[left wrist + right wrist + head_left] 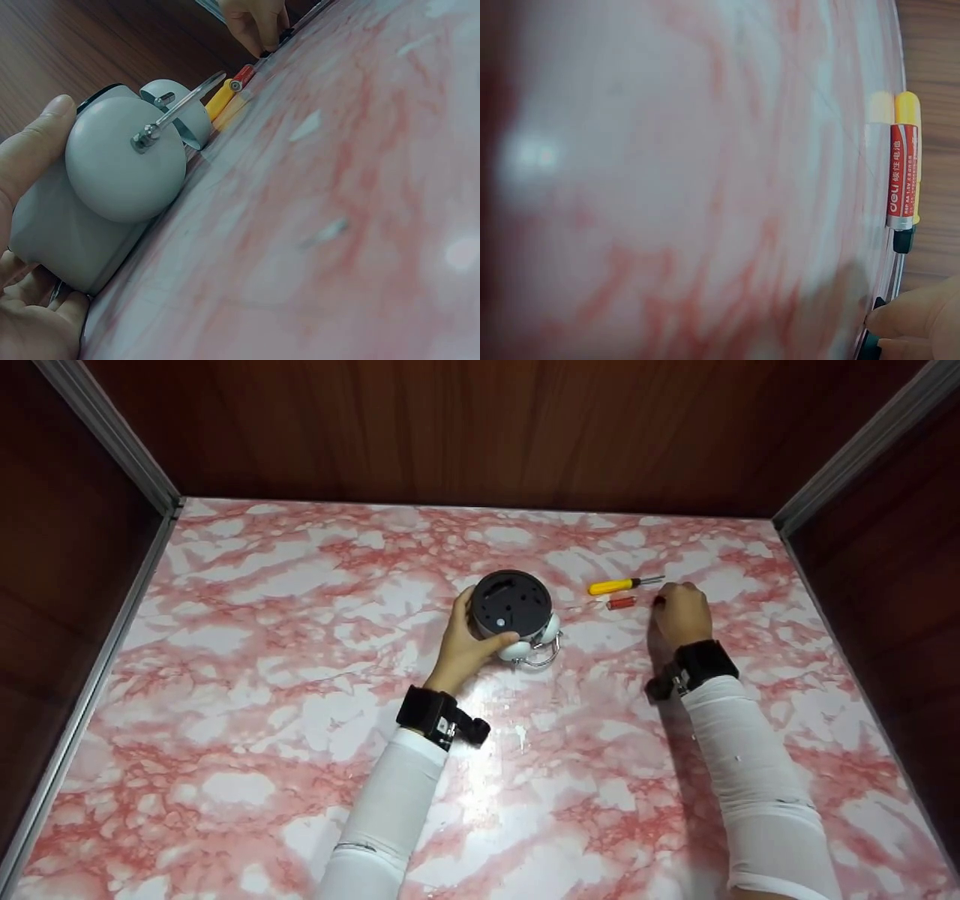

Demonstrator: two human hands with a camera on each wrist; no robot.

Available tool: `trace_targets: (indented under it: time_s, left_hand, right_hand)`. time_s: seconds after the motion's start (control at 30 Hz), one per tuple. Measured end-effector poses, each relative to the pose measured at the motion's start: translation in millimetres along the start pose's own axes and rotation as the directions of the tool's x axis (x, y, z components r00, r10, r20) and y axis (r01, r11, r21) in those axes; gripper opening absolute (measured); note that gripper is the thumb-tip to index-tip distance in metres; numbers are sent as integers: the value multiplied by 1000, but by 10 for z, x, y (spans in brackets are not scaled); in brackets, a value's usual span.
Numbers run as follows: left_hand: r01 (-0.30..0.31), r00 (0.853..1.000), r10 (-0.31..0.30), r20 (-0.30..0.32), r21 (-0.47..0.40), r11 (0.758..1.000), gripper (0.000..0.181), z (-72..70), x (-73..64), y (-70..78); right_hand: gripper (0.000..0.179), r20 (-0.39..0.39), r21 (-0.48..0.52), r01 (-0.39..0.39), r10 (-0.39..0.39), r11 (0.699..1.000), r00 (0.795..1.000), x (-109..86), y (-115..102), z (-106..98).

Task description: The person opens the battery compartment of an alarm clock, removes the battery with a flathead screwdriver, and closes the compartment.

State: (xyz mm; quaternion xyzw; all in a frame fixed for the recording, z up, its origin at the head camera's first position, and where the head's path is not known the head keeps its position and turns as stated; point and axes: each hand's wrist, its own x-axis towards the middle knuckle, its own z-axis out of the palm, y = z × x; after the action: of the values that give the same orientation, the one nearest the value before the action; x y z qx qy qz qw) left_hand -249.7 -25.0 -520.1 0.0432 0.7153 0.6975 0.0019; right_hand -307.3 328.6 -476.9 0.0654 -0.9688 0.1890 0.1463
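Note:
A white twin-bell alarm clock (514,600) lies face down on the table, its black back turned up. My left hand (466,654) grips it from the left, thumb by one bell (124,159) and fingers round the far side. Off to the right, my right hand (685,613) pinches a small black piece (870,346) down at the tabletop; the hand hides most of it. Just left of that hand lie a red AA battery (621,604) and a screwdriver (611,586) with a yellow handle, its shaft pointing right.
The tabletop (360,585) has a pink-and-white marbled surface. Dark wood panels (465,435) rise at the back and both sides, with metal strips (97,652) along the side edges. A black camera strap (426,711) sits on each wrist.

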Motion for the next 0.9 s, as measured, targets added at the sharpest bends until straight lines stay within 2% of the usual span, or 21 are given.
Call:
trace_targets:
  time_s: [0.2, 0.47, 0.6, 0.77, 0.9]
  left_hand:
    - [0, 999, 0, 40, -5, 1000, 105, -22, 17, 13]
    - [42, 987, -17, 161, -152, 987, 108, -109, 48, 19]
    - [45, 980, -2, 201, -213, 976, 107, -136, 55, 20]
    - [56, 974, 12, 228, -288, 956, 100, -150, 60, 13]
    - [77, 972, -2, 236, -310, 948, 99, -157, 62, 12]
  right_hand:
    - [9, -20, -17, 8, -8, 1000, 1000, 3, 23, 9]
    - [9, -30, -13, 15, -15, 1000, 999, 8, 46, 6]
    - [11, -31, 0, 10, -10, 1000, 999, 4, 56, 3]
    - [11, -40, 13, 10, -10, 1000, 999, -1, 75, 3]
    - [10, -31, 16, 1, 0, 1000, 1000, -4, 77, 3]
